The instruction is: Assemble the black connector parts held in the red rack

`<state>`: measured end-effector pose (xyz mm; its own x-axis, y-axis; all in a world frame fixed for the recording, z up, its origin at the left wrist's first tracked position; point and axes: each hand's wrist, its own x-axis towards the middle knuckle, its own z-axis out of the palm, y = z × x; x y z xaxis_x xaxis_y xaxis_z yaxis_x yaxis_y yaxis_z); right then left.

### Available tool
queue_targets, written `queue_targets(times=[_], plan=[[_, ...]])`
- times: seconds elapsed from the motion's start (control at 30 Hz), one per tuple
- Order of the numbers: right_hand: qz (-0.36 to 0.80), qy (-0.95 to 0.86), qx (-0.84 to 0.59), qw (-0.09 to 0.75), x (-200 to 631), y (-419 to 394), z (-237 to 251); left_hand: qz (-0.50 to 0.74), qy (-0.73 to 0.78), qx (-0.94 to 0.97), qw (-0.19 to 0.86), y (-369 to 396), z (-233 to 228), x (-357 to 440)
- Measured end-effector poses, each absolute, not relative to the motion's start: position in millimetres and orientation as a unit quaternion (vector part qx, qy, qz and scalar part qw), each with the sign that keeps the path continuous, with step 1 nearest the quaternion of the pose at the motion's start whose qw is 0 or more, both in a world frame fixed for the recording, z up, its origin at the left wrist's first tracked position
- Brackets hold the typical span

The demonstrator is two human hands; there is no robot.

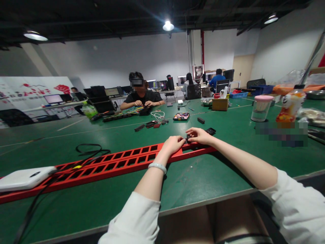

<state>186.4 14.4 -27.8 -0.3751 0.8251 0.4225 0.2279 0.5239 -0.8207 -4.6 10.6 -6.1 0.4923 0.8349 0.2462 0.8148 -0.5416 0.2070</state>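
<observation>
A long red slotted rail lies across the green table in front of me. My left hand rests on the rail near its right end, fingers curled down. My right hand pinches a small black part at the rail's right end, right beside my left fingers. Another small black part lies on the table just past my right hand. A pale bangle circles my left wrist.
A white box with black cables sits on the rail's left end. Black parts and white wires lie mid-table. A person works opposite. A pink-lidded jar, orange bottle and cardboard box stand right.
</observation>
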Motion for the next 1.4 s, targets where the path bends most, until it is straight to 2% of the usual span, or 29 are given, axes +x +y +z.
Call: queue_targets(times=[0.23, 0.83, 1.2, 1.4], plan=[[0.344, -0.770, -0.347, 0.410, 186.4, 10.2, -25.9, 0.155, 0.486, 0.859, 0.034, 8.6, -3.3, -3.4], [0.212, -0.815, -0.371, 0.391, 184.8, 8.6, -23.0, 0.154, 0.491, 0.856, 0.041, 4.8, -0.6, -1.8], [0.246, -0.816, -0.371, 0.369, 184.0, 7.3, -21.4, 0.157, 0.484, 0.860, 0.039, 6.2, -1.5, -3.0], [0.208, -0.830, -0.376, 0.355, 184.2, 6.7, -21.7, 0.161, 0.479, 0.862, 0.038, 6.8, -2.6, -3.5]])
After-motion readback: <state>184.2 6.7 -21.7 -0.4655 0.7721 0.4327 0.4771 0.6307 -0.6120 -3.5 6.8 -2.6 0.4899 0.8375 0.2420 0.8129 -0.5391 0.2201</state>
